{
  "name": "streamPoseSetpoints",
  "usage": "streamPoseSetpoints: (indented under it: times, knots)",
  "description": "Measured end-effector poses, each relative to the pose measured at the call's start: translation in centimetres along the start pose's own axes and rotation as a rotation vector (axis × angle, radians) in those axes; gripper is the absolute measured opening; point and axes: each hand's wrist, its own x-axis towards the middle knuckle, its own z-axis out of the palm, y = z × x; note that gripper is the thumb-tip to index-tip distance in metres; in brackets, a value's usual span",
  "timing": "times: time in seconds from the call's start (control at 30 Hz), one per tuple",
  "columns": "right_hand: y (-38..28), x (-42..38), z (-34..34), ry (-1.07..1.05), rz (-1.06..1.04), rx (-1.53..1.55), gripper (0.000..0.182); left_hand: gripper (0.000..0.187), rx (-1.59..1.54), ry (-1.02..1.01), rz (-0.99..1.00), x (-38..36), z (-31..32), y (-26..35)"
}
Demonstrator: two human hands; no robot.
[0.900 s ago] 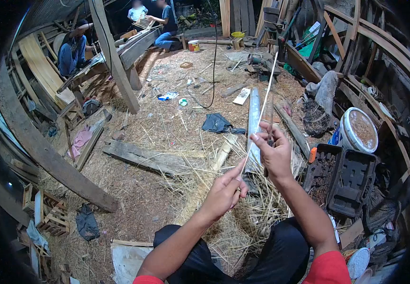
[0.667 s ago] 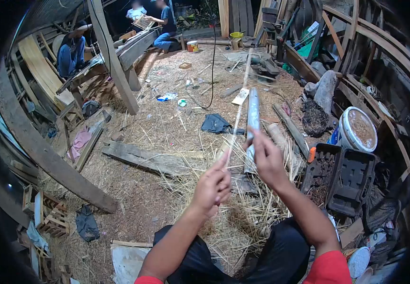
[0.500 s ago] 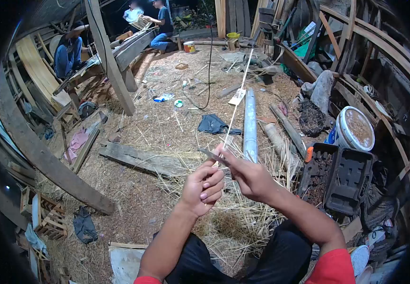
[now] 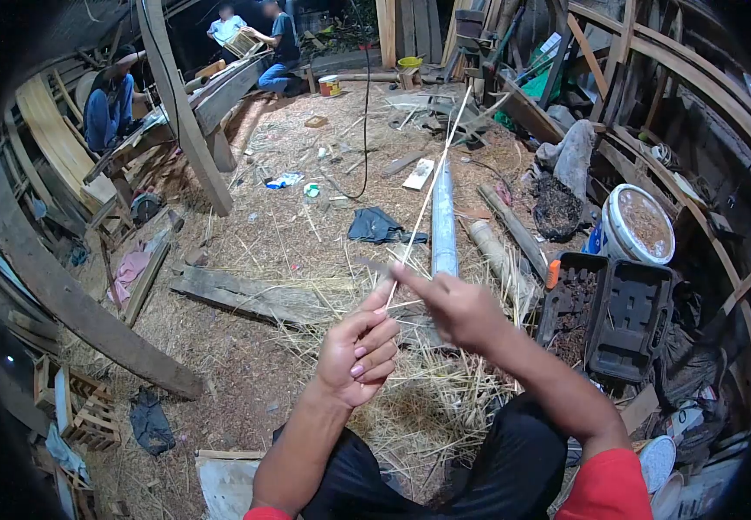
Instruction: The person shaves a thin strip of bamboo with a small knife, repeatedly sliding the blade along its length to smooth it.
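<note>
A long thin pale strip (image 4: 432, 192) runs forward from my hands in the middle of the view. My left hand (image 4: 360, 351) is closed on its near end, fingers curled. Just to the right and slightly farther forward, my right hand (image 4: 458, 309) is closed round a knife, its blurred blade (image 4: 374, 267) pointing left across the strip. Fingertips of both hands are close together. Cut straw and thin strips (image 4: 432, 390) lie on the ground below my hands.
A grey pole (image 4: 443, 221) and a weathered plank (image 4: 254, 295) lie ahead. To the right are an open black case (image 4: 631, 321) and a white bucket (image 4: 644, 227). A wooden post (image 4: 187, 113) stands left. Several people (image 4: 282, 48) are at the back left.
The view has shifted a little to the right. My right hand has moved slightly apart from my left, and the far part of the strip now shows as two diverging lengths.
</note>
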Motion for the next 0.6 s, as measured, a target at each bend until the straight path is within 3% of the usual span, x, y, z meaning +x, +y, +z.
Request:
streamPoseSetpoints:
  times: [0.13, 0.23, 0.3, 0.43, 0.53, 0.6]
  knots:
    - [5.3, 1.1, -0.6, 0.274, 0.185, 0.151, 0.062, 0.058, 0.084, -0.038, -0.061, -0.3, 0.6, -0.7]
    - [6.7, 0.3, -1.6, 0.325, 0.391, 0.266, 0.059, 0.058, 0.084, -0.019, -0.064, 0.0, 0.4, -1.1]
    - [5.0, 0.1, -0.8, 0.31, 0.223, 0.296, 0.06, 0.054, 0.12, 0.028, -0.033, 0.6, -0.1, -1.0]
    - [0.2, -0.8, 0.1, 0.025, -0.031, 0.279, 0.064, 0.042, 0.087, 0.102, 0.0, 1.4, -0.7, -0.5]
    - [0.3, -0.9, 0.3, -0.03, -0.009, 0.093, 0.069, 0.042, 0.015, 0.036, -0.027, 1.0, -0.6, -0.5]
    - [0.3, -1.0, 0.5, 0.002, -0.011, 0.141, 0.068, 0.047, 0.011, 0.048, -0.039, 0.8, -0.4, -0.4]
